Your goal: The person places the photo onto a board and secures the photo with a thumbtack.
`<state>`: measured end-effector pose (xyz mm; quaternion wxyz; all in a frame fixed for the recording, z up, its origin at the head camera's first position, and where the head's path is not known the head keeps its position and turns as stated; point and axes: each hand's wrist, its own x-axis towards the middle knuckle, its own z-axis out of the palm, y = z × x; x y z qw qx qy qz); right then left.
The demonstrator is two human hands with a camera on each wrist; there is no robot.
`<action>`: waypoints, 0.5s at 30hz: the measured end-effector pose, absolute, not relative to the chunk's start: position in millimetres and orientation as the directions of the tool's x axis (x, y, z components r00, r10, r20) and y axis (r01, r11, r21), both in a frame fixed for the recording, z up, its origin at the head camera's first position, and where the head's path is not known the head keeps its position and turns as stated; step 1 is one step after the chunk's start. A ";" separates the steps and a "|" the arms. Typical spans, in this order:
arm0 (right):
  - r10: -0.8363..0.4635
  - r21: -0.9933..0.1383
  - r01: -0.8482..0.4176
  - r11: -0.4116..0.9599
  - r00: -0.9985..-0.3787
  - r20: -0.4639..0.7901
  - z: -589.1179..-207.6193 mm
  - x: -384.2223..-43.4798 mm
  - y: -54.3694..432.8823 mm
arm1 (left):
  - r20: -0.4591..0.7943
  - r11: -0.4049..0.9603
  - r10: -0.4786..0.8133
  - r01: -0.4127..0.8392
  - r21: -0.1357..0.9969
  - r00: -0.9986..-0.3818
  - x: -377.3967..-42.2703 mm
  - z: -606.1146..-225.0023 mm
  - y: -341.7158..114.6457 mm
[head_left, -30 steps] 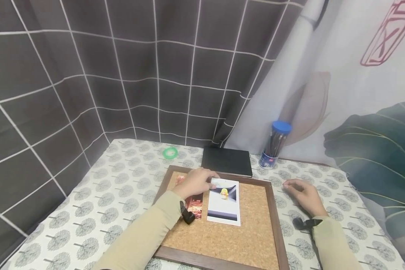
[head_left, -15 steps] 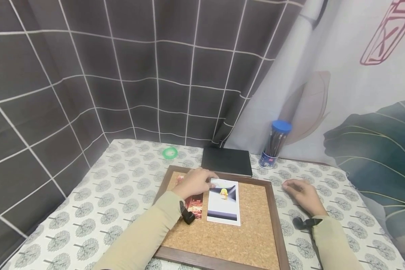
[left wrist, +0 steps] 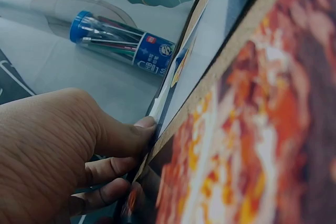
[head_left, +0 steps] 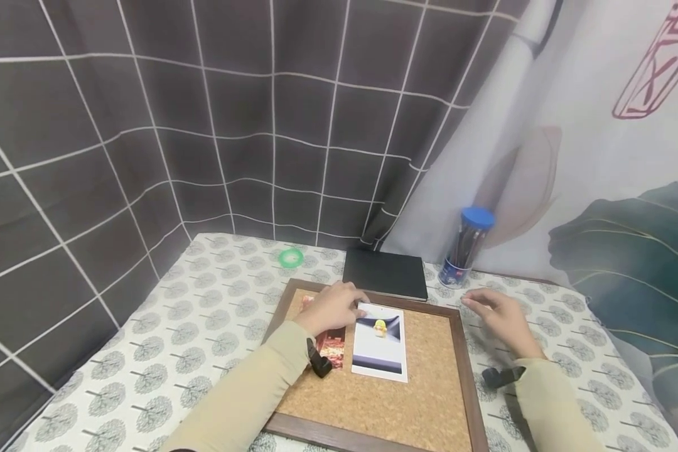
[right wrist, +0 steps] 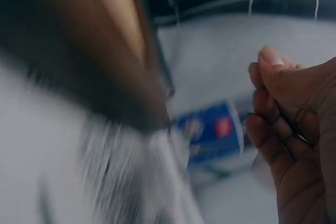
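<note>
Left hand [head_left: 333, 307] pinching photo card [head_left: 376, 353] at corner, corkboard [head_left: 431, 392] beneath — right hand [head_left: 505, 321] beside it, fingertips together

A: What carries everything at my station?
B: I log a table under a pale cloth [head_left: 164, 351] printed with grey trees.
A: Lying directly on it?
B: Brown-framed corkboard [head_left: 429, 395], at the near side. Black notebook [head_left: 385, 274] just beyond its far edge; contact I cannot tell. Green ring [head_left: 290, 265] left of the notebook. Blue-capped clear tube [head_left: 466, 248] stands right of it, dark sticks inside.
</note>
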<state>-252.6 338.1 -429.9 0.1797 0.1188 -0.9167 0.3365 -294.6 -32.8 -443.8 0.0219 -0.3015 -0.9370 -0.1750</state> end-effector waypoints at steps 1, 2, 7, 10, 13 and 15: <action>-0.118 -0.562 -0.359 0.745 -0.900 0.419 -426.1 -253.9 331.0 | 0.149 0.756 0.559 0.575 0.313 -0.816 -294.0 -443.4 -32.6; -0.142 -0.550 -0.385 0.741 -0.891 0.432 -421.8 -256.0 322.9 | 0.152 0.753 0.561 0.577 0.315 -0.814 -293.5 -442.9 -32.5; -0.274 -0.509 -0.539 0.671 -0.818 0.505 -400.4 -276.1 268.0 | 0.159 0.749 0.558 0.576 0.326 -0.815 -294.1 -441.5 -32.9; -0.331 -0.562 -0.588 0.582 -0.802 0.497 -396.3 -289.5 229.6 | 0.158 0.755 0.556 0.575 0.316 -0.816 -295.0 -441.2 -33.3; -0.366 -0.649 -0.566 0.508 -0.824 0.433 -407.0 -300.0 201.0 | 0.158 0.754 0.560 0.579 0.309 -0.813 -293.7 -441.0 -32.9; -0.388 -0.682 -0.532 0.502 -0.843 0.372 -420.7 -304.1 192.5 | 0.156 0.748 0.566 0.584 0.314 -0.809 -291.8 -440.7 -31.5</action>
